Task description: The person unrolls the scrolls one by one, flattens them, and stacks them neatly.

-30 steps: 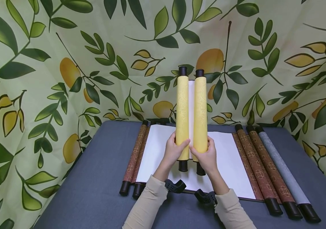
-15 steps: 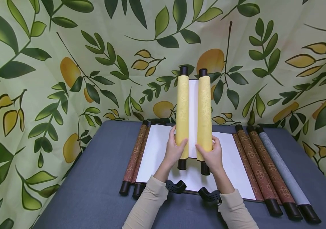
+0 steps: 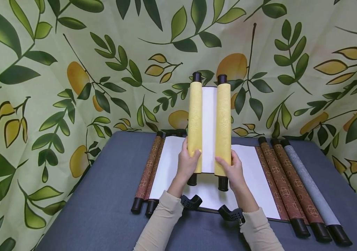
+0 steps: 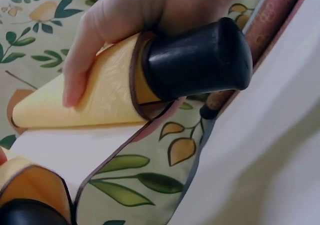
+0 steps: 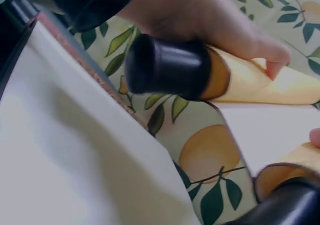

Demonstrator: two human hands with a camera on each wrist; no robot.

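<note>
A yellow scroll (image 3: 223, 129) with black end knobs is held upright above the table, partly unrolled, a strip of white paper (image 3: 209, 129) showing between its two rolls. My left hand (image 3: 187, 162) grips the left roll near its lower end, thumb across the front. Around the lower part of the right roll, my right hand (image 3: 233, 170) has its grip. In the left wrist view the left roll's black knob (image 4: 200, 60) juts out below the fingers. The right wrist view shows the other knob (image 5: 167, 67) beneath the right hand. Fingers behind both rolls are mostly hidden.
Under the hands lies an opened scroll with a blank white sheet (image 3: 172, 167) on the dark blue tabletop (image 3: 103, 195). Brown patterned rolls (image 3: 148, 167) flank it on the left. More brown rolls (image 3: 286, 181) and a grey-blue roll (image 3: 311, 184) lie at right. Leaf-print cloth (image 3: 119, 104) hangs behind.
The two yellow rolls have moved apart, so the white strip between them is wider. First the right hand shifted right, then the left hand moved a little left.
</note>
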